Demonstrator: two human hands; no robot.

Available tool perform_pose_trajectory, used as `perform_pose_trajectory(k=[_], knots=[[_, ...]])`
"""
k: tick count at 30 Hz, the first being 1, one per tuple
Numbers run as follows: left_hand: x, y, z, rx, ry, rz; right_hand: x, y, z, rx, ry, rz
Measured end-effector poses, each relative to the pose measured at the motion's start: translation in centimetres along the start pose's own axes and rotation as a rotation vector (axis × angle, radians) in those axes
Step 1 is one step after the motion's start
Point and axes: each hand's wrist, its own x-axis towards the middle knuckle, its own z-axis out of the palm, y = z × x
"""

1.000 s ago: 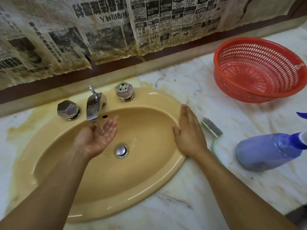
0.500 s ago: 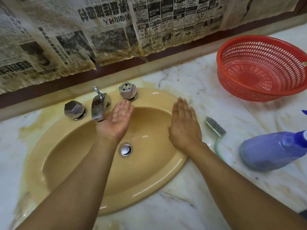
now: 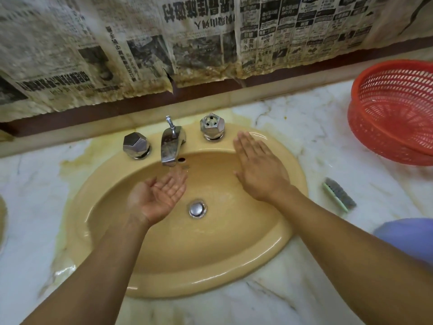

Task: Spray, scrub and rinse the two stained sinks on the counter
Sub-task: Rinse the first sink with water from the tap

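A yellow oval sink [image 3: 210,261] is set into the marble counter [image 3: 316,127]. Water runs from the chrome faucet [image 3: 171,146] onto the fingers of my left hand [image 3: 159,195], which is cupped palm up under the spout and holds nothing. My right hand [image 3: 260,170] lies flat, fingers straight, on the sink's back right wall and rim, just right of the right tap handle [image 3: 212,126]. The left tap handle [image 3: 136,145] stands free. The chrome drain [image 3: 197,208] sits in the basin's middle.
A green-backed scrub brush [image 3: 339,194] lies on the counter right of the sink. The purple spray bottle [image 3: 407,240] lies at the right edge, partly cut off. A red plastic basket [image 3: 396,111] stands at the back right. Stained newspaper [image 3: 187,43] covers the wall.
My left hand dropped back from the right tap handle to under the spout, cupped in the water. My right hand slid up the sink's right side toward the back rim.
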Motion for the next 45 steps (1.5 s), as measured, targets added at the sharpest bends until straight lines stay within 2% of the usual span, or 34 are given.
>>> perform_pose_trajectory(k=[5, 10, 15, 19, 21, 25, 30, 36, 38, 42, 45], knots=[[0.0, 1.0, 1.6, 0.016, 0.059, -0.014, 0.1, 0.6, -0.2, 0.145, 0.068, 0.023], [0.2, -0.6, 3.7, -0.058, 0.051, -0.035, -1.8, 1.0, 0.3, 0.223, 0.156, 0.153], [-0.2, -4.4, 9.0, -0.371, -0.161, -0.021, -2.0, 0.9, 0.1, 0.208, 0.113, 0.158], [-0.7, -6.1, 10.0, -0.178, -0.323, 0.005, 0.9, -0.1, -0.5, 0.056, 0.008, 0.102], [-1.0, -5.8, 9.4, -0.119, -0.352, 0.014, 4.3, -0.9, -1.2, -0.013, -0.049, 0.062], [-1.3, -3.4, 5.3, -0.054, -0.226, 0.032, 7.9, -2.6, -1.8, 0.010, -0.094, 0.124], [-1.5, -0.6, -0.2, -0.034, -0.066, 0.043, 0.6, -1.9, 0.1, -0.050, -0.046, 0.023], [-0.9, 0.1, 0.0, 0.003, -0.057, 0.001, 7.4, -1.3, -1.0, 0.029, -0.097, 0.041], [-0.7, 0.1, 0.9, 0.011, -0.079, -0.023, 6.2, 0.2, -1.0, 0.041, -0.096, 0.097], [0.1, 0.0, 2.4, -0.008, -0.123, -0.071, -2.5, 2.5, -0.7, 0.199, -0.020, 0.434], [0.2, -0.7, 3.9, -0.046, -0.147, -0.092, -7.7, 2.1, 0.1, 0.282, 0.007, 0.546]])
